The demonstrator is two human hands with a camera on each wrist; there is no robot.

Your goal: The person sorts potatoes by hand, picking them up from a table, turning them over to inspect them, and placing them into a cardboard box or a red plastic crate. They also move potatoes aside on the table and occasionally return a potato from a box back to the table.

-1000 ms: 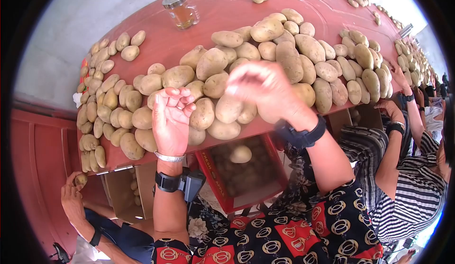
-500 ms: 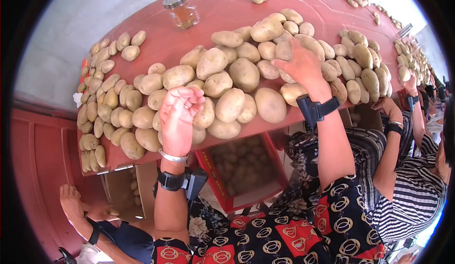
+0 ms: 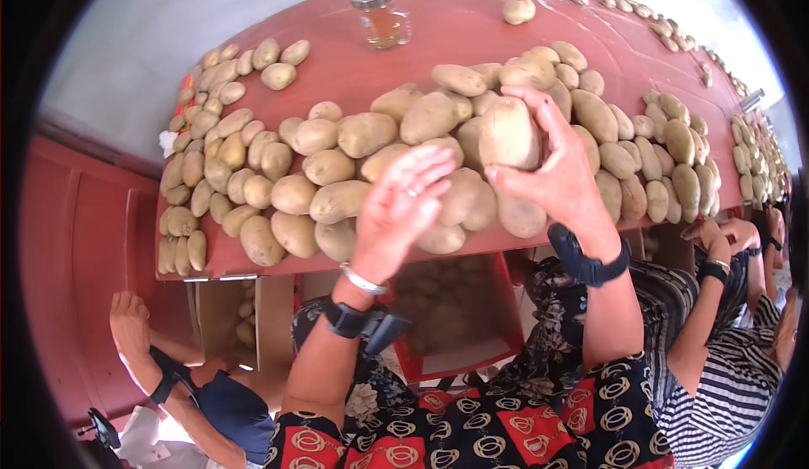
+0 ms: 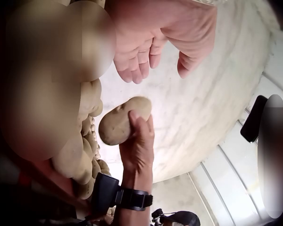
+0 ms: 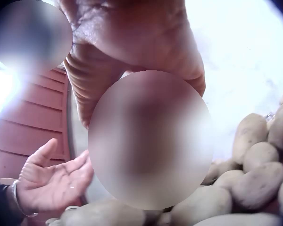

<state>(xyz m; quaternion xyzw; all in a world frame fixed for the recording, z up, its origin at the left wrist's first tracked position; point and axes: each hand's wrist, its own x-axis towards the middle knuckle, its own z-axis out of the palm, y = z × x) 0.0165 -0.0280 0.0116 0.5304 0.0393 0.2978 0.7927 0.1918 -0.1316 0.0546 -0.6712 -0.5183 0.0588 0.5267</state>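
The right hand had its grip curled round one large potato, lifted clear above the heap of potatoes. Just beside it, the left hand hovered with an open, flat grip, fingers straight, holding nothing. Beneath both spread the red desk, with a lidded glass jar near its far edge. A cardboard box sat below the desk's near edge.

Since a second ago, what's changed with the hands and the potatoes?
The right hand reached into the pile, took hold of a potato and lifted it clear. The left hand uncurled and now lies open, palm up, beside it. The jar and the rest of the pile on the red table stayed put.
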